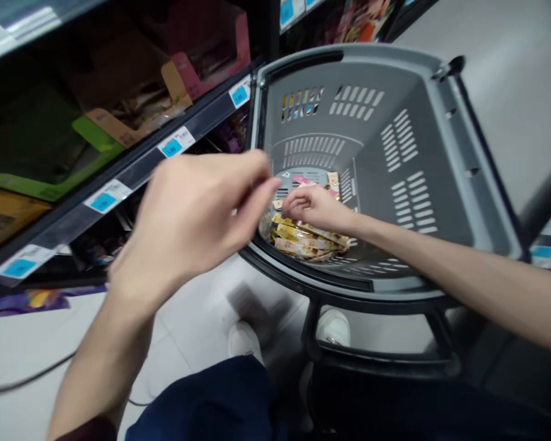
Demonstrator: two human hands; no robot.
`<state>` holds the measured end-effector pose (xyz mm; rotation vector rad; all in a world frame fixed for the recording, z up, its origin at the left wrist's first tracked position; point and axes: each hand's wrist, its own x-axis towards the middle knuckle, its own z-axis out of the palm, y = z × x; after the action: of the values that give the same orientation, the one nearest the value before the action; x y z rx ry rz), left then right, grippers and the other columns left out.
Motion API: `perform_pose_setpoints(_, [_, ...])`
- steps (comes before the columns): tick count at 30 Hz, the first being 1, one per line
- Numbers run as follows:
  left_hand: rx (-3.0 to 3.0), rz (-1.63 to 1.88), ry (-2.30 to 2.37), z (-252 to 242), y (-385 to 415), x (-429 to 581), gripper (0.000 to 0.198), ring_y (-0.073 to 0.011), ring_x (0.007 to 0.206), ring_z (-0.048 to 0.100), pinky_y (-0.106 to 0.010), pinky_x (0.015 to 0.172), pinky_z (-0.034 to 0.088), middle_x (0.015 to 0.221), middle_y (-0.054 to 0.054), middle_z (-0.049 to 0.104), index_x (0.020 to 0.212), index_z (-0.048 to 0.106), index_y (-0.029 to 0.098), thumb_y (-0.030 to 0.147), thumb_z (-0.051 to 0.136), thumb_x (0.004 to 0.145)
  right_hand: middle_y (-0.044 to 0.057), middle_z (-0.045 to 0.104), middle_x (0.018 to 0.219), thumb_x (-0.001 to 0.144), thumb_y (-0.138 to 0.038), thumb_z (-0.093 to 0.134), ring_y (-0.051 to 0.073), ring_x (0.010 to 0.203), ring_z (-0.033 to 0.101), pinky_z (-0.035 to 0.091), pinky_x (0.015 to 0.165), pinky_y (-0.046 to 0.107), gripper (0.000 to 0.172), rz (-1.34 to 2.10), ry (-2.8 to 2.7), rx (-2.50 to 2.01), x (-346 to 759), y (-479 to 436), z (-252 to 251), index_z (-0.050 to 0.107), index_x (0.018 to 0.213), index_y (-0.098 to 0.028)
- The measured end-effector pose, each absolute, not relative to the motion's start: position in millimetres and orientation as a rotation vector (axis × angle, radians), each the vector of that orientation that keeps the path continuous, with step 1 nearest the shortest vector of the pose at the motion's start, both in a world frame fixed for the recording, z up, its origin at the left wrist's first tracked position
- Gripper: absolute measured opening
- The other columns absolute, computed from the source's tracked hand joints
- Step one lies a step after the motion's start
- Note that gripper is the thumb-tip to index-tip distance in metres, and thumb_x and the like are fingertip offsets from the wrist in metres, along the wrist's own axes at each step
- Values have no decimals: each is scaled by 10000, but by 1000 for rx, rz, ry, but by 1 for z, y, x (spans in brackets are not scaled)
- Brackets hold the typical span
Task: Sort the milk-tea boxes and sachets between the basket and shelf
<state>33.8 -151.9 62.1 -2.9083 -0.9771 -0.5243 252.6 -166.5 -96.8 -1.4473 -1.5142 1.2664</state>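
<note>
My left hand (202, 208) is raised at the left rim of a grey shopping basket (395, 67). Its fingers are curled in and the thumb lies close to the index finger; I see nothing in it, and slight blur softens its outline. Deep inside the basket is my right hand (314, 207), its fingers loosely bent and holding nothing that shows. Below that hand, yellow snack packets (298, 242) lie in a pile on the basket's bottom. A pink packet (303, 180) and a cream-coloured packet (333, 182) lie just beyond it, partly hidden by the hand.
Along the left runs a dark shelf with price tags (108, 196) and open display boxes (128, 125) of packets. The basket's black handle (386, 361) is near my legs. White shoes (334, 327) stand on the pale tiled floor (188, 331). A thin cable (32, 380) crosses the floor at lower left.
</note>
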Motion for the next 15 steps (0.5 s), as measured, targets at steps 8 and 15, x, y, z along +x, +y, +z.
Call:
perform_pose_setpoints(8, [-3152, -125, -600, -21, -126, 104, 283, -245, 1062, 613, -333, 839, 481, 1076, -115, 668, 1224, 576, 121, 162, 412, 997, 115, 742, 941, 832, -67, 566, 226, 845, 681, 502, 762, 280, 196, 883, -2124, -1840, 261, -177, -111, 700, 973, -94])
perform_pose_setpoints(15, [-3088, -74, -665, -29, -132, 97, 339, -235, 1079, 611, -324, 845, 498, 1098, -108, 652, 1335, 485, 131, 149, 398, 1008, 160, 738, 1110, 752, -75, 696, 294, 989, 708, 533, 817, 326, 388, 1044, -2910, -1816, 266, -157, -143, 717, 1136, -121])
